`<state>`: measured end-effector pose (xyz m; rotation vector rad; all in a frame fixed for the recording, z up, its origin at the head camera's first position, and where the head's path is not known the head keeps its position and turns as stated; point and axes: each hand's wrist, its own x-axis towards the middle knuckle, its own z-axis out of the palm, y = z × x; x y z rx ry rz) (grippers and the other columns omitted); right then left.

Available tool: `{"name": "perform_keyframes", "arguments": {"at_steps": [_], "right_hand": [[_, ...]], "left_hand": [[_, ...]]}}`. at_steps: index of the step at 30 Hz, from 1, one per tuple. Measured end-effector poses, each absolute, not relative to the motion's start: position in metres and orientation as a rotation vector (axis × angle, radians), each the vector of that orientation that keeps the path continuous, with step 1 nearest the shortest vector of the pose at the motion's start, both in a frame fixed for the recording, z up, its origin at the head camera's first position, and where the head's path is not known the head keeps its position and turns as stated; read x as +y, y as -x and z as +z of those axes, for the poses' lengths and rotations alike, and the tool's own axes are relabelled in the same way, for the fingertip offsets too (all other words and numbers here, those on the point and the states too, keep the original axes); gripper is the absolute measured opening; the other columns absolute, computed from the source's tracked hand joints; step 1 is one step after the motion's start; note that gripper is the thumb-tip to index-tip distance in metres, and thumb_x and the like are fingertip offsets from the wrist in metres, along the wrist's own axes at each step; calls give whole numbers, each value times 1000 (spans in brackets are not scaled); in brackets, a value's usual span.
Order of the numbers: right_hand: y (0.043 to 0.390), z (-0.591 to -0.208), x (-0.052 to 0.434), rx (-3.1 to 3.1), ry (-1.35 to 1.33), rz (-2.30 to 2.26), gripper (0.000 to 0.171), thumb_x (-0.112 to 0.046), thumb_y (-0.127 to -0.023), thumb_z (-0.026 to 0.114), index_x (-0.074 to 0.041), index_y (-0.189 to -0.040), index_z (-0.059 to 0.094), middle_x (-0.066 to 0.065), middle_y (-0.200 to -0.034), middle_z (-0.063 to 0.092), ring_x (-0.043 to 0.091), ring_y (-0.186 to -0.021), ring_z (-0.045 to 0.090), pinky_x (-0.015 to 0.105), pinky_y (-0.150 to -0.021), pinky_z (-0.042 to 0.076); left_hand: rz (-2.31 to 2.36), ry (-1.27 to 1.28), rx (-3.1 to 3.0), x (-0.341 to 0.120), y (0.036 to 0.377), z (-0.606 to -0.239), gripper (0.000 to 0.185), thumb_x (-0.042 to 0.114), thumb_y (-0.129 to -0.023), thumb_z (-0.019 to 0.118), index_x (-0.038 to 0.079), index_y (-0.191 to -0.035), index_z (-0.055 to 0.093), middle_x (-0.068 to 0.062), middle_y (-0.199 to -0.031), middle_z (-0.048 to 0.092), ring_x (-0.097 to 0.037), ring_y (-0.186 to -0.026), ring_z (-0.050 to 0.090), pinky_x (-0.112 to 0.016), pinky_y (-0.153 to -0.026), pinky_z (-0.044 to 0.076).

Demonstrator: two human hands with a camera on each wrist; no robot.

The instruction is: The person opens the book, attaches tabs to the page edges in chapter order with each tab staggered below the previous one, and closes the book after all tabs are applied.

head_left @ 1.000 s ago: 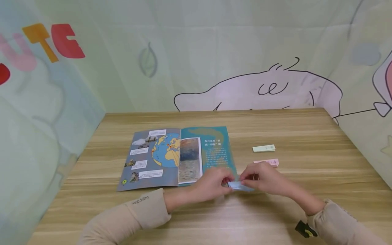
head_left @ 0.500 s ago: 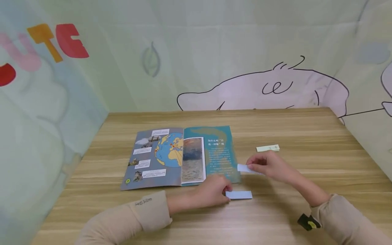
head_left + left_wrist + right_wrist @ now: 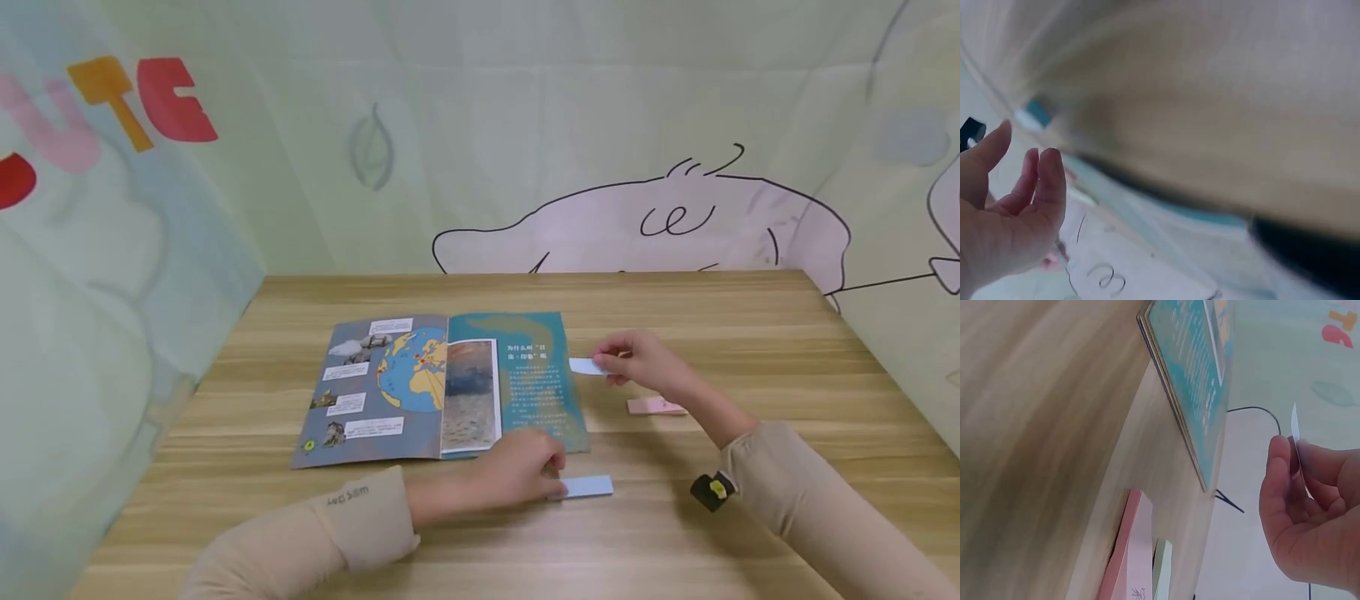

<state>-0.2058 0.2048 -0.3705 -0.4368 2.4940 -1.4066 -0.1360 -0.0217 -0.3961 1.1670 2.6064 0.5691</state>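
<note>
An open picture book lies flat on the wooden table. My right hand pinches a single pale blue sticky note between thumb and fingers, just above the table beside the book's right page. The right wrist view shows the note edge-on in my right hand, with the book beyond. My left hand rests its fingertips on the left end of a blue sticky pad in front of the book. In the blurred left wrist view my left hand has loose fingers.
A pink sticky pad lies under my right forearm, right of the book. In the right wrist view the pink pad has a pale green pad just beyond it. Printed cloth walls enclose the table on three sides.
My right hand peeled one blue note off the pad and carried it up and away to the book's right edge. My left hand stayed on the pad, which shifted slightly toward me.
</note>
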Motion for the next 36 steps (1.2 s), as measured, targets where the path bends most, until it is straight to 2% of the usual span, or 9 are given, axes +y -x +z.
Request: {"name": "perform_keyframes", "arguments": {"at_steps": [6,9,12,14,17,24,36], "right_hand": [[227,-373,198,2543,353,-1347,17,-4,-92,55,9,-102,63,10,-81,56,14,-57,52,27,-54,48],[236,-375,195,2566,284,-1323,17,-4,-93,55,8,-101,63,11,-81,55,15,-56,50,27,-52,46],[244,-381,193,2563,231,-1347,16,-2,-92,56,10,-101,62,11,-82,56,14,-58,52,25,-53,47],[250,-385,191,2552,196,-1366,16,-1,-91,56,11,-100,62,11,-83,57,13,-59,53,24,-54,48],[258,-389,187,2554,170,-1370,17,-1,-91,56,11,-101,62,11,-84,56,14,-62,53,24,-57,50],[270,-397,179,2545,193,-1372,17,2,-91,55,14,-100,61,13,-82,60,16,-66,54,25,-61,49],[280,-403,176,2469,-44,-1444,21,0,-93,52,12,-109,58,12,-89,58,11,-65,52,18,-59,46]], "left_hand": [[603,-1160,2710,-21,164,-377,10,18,-87,65,9,-90,66,0,-84,65,-11,-75,58,-19,-64,47],[563,-1131,2786,-20,186,-372,19,14,-88,63,4,-104,65,-7,-101,66,-19,-90,62,-26,-75,51],[496,-1105,2809,-20,209,-372,34,15,-90,61,0,-120,57,-12,-118,60,-24,-107,58,-32,-89,48],[429,-1117,2804,-20,222,-373,42,17,-91,60,-1,-129,50,-14,-129,53,-26,-118,51,-34,-98,42],[305,-1156,2786,-22,236,-376,50,20,-93,57,0,-137,42,-14,-140,43,-25,-128,41,-34,-105,33],[136,-1221,2712,-18,251,-382,55,23,-96,52,0,-142,33,-15,-148,31,-25,-136,28,-34,-111,23],[76,-1154,2706,-7,263,-391,53,24,-98,48,2,-143,32,-12,-148,31,-24,-136,29,-34,-110,24]]}}
